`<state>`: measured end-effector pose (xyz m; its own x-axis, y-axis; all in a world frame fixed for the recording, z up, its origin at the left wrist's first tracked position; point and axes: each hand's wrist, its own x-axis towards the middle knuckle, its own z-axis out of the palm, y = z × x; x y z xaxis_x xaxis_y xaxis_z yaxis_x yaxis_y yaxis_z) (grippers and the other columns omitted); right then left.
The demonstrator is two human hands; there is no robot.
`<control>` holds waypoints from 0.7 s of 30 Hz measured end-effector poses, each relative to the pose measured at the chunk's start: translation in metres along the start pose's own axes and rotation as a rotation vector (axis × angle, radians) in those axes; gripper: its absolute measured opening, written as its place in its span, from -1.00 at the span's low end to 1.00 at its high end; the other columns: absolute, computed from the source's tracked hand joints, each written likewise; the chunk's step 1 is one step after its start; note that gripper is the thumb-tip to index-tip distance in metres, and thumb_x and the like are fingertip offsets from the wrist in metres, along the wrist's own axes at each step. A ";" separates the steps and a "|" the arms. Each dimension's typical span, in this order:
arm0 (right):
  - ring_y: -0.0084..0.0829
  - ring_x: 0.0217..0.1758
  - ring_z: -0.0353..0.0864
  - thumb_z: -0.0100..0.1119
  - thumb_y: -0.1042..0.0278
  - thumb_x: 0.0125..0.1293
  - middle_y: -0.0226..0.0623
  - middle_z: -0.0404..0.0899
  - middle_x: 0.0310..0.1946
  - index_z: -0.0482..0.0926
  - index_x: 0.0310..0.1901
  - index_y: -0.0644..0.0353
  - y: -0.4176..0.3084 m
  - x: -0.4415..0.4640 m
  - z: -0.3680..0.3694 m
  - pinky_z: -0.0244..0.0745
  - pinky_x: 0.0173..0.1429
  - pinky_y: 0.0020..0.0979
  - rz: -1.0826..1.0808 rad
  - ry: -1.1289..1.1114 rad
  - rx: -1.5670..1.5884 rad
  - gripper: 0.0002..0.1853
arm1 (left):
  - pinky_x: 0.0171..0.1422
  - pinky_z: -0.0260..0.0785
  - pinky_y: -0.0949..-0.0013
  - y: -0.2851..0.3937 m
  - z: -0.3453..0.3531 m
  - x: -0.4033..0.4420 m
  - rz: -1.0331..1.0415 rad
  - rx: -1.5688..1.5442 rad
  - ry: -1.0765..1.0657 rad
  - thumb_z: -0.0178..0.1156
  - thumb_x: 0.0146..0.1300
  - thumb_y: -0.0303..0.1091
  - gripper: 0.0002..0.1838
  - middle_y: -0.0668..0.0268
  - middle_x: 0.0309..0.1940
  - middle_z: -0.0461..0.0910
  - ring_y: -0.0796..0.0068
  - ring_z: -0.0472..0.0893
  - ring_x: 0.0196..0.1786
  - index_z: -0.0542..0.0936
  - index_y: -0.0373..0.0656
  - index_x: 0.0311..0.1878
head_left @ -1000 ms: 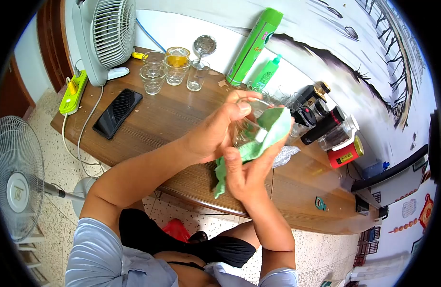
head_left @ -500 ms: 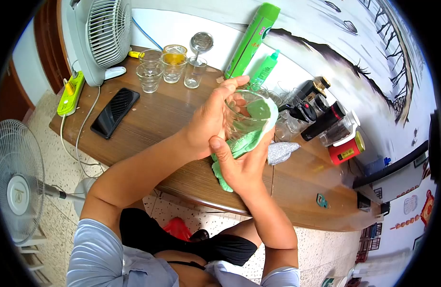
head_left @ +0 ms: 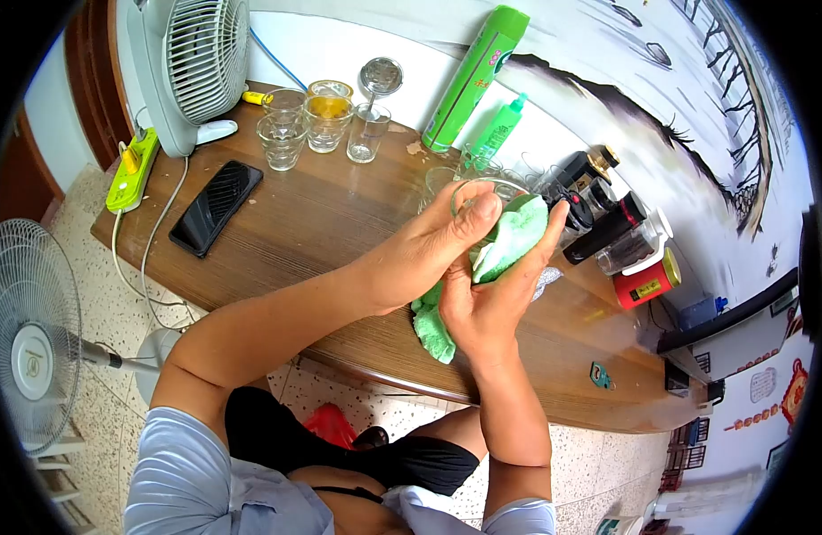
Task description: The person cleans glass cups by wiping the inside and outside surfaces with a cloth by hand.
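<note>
My left hand [head_left: 433,250] is wrapped round a clear glass vessel [head_left: 495,186]; most of its body is hidden behind my fingers and the cloth. A green cloth [head_left: 518,234] is bunched in my right hand [head_left: 493,314], pressed against the side of the glass. Its loose end hangs down below my palm, over the table edge. Both hands are close together above the wooden table [head_left: 331,236]. A grey cloth [head_left: 546,282] lies just behind my right hand, partly covered by it.
Several glasses [head_left: 280,143], one holding a strainer [head_left: 381,78], stand at the back left by a phone [head_left: 217,208] and a fan [head_left: 197,71]. Behind my hands are a green spray can [head_left: 475,78], a green bottle [head_left: 498,127], dark jars [head_left: 605,228] and a red tin [head_left: 647,278].
Both hands have moved slightly right with the glass and the green cloth. The glass has turned, the left thumb now lies near its rim, and the cloth covers more of its side.
</note>
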<state>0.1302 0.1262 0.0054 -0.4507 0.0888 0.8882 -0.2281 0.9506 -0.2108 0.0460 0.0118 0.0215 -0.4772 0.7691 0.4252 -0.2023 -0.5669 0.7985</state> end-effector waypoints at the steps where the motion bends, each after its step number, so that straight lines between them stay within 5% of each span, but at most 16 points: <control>1: 0.37 0.53 0.31 0.50 0.36 0.24 0.56 0.09 0.54 -0.13 0.64 0.64 0.000 0.001 0.002 0.15 0.65 0.09 -0.004 0.012 0.029 0.16 | 0.47 0.39 0.33 -0.002 -0.002 0.000 0.008 0.040 0.030 -0.07 0.72 0.19 -0.22 0.16 0.32 0.42 0.46 0.46 0.37 0.13 -0.26 0.67; 7: 0.38 0.61 0.23 0.27 0.13 0.58 0.54 0.06 0.58 -0.09 0.63 0.62 -0.012 -0.002 0.006 0.09 0.70 0.04 0.225 -0.271 0.313 -0.05 | 0.31 0.42 0.37 0.003 -0.017 0.006 0.032 -0.018 0.293 0.03 0.67 0.05 -0.47 0.21 0.19 0.41 0.47 0.45 0.19 0.35 -0.05 0.50; 9: 0.39 0.61 0.20 0.19 0.04 0.62 0.53 0.02 0.60 -0.15 0.66 0.59 -0.012 -0.011 0.012 0.07 0.70 0.08 0.070 -0.192 0.118 -0.02 | 0.26 0.42 0.38 0.009 -0.012 0.005 -0.019 -0.152 0.365 0.06 0.64 0.02 -0.55 0.25 0.13 0.40 0.48 0.44 0.12 0.41 0.00 0.41; 12: 0.40 0.63 0.17 0.10 -0.08 0.65 0.52 -0.03 0.62 -0.20 0.67 0.57 -0.016 -0.009 0.008 0.03 0.71 0.12 0.034 -0.078 0.111 0.01 | 0.31 0.43 0.28 0.002 -0.018 0.004 -0.100 -0.193 0.209 0.07 0.62 -0.09 -0.65 0.28 0.11 0.39 0.46 0.45 0.17 0.43 -0.04 0.29; 15: 0.30 0.65 0.19 -0.04 -0.42 0.60 0.49 0.05 0.61 -0.24 0.68 0.55 -0.011 0.002 -0.002 0.04 0.71 0.12 0.074 -0.016 0.311 0.16 | 0.27 0.48 0.18 -0.003 -0.020 0.003 -0.145 -0.191 0.057 0.01 0.61 -0.24 -0.70 0.32 0.17 0.37 0.46 0.45 0.27 0.38 -0.08 0.29; 16: 0.17 0.55 0.40 -0.11 -0.56 0.55 0.43 0.16 0.60 -0.24 0.69 0.54 -0.013 0.006 -0.004 0.19 0.65 0.10 0.132 0.000 0.369 0.23 | 0.24 0.50 0.17 0.003 -0.017 0.002 -0.165 -0.111 0.042 -0.01 0.62 -0.26 -0.70 0.33 0.19 0.37 0.46 0.45 0.29 0.36 -0.08 0.31; 17: -0.03 0.38 0.60 -0.10 -0.60 0.52 0.27 0.30 0.55 -0.15 0.69 0.48 -0.013 0.008 -0.003 0.58 0.37 -0.07 0.208 0.028 0.511 0.22 | 0.21 0.52 0.15 0.007 -0.015 0.001 -0.186 -0.033 0.024 -0.04 0.62 -0.28 -0.69 0.34 0.21 0.36 0.45 0.45 0.30 0.35 -0.08 0.32; 20: -0.27 0.21 0.67 -0.06 -0.60 0.51 0.01 0.47 0.43 0.00 0.67 0.36 -0.017 0.016 -0.016 0.67 -0.24 -0.49 0.447 -0.102 0.913 0.14 | 0.08 0.55 0.19 0.011 -0.016 -0.001 -0.208 0.040 -0.024 -0.05 0.62 -0.28 -0.70 0.36 0.25 0.35 0.46 0.46 0.26 0.32 -0.03 0.32; 21: -0.27 0.20 0.68 -0.05 -0.59 0.51 0.00 0.47 0.42 0.01 0.66 0.36 -0.013 0.015 -0.014 0.68 -0.23 -0.47 0.459 -0.121 0.927 0.13 | 0.06 0.54 0.22 0.012 -0.014 -0.002 -0.223 0.042 -0.026 -0.04 0.62 -0.27 -0.71 0.36 0.24 0.35 0.47 0.46 0.25 0.33 -0.01 0.32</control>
<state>0.1385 0.1193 0.0277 -0.7336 0.3046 0.6075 -0.5635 0.2270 -0.7943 0.0320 -0.0005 0.0243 -0.4023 0.8817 0.2467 -0.2646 -0.3699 0.8906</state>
